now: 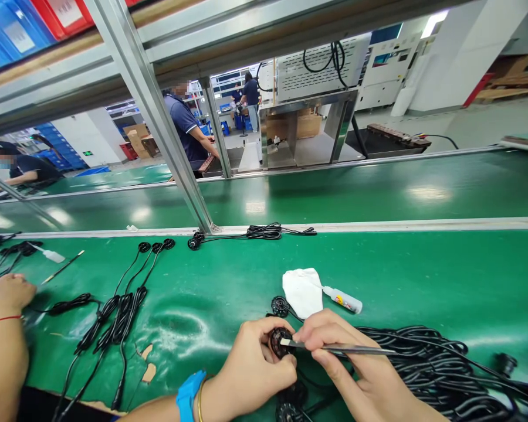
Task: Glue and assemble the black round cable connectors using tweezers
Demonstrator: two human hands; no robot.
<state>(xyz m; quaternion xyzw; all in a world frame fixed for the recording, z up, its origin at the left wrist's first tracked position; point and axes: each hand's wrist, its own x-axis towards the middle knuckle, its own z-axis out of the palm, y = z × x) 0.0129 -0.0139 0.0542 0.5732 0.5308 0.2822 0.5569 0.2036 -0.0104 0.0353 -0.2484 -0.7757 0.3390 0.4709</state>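
Observation:
My left hand, with a blue band and a gold bangle at the wrist, is closed around a small round black cable head. In my right hand is a slim brush with a dark handle and a pale flat tip. That tip touches or lies just over the face of the cable head. Just beyond my hands lie a white cloth, a small glue bottle and another round black cable head. Beside my right hand is a pile of black cables.
A co-worker's hand rests at the left, near a second brush and a white bottle. Bundled cables lie left of centre. A metal post rises from the bench; a green belt runs behind it.

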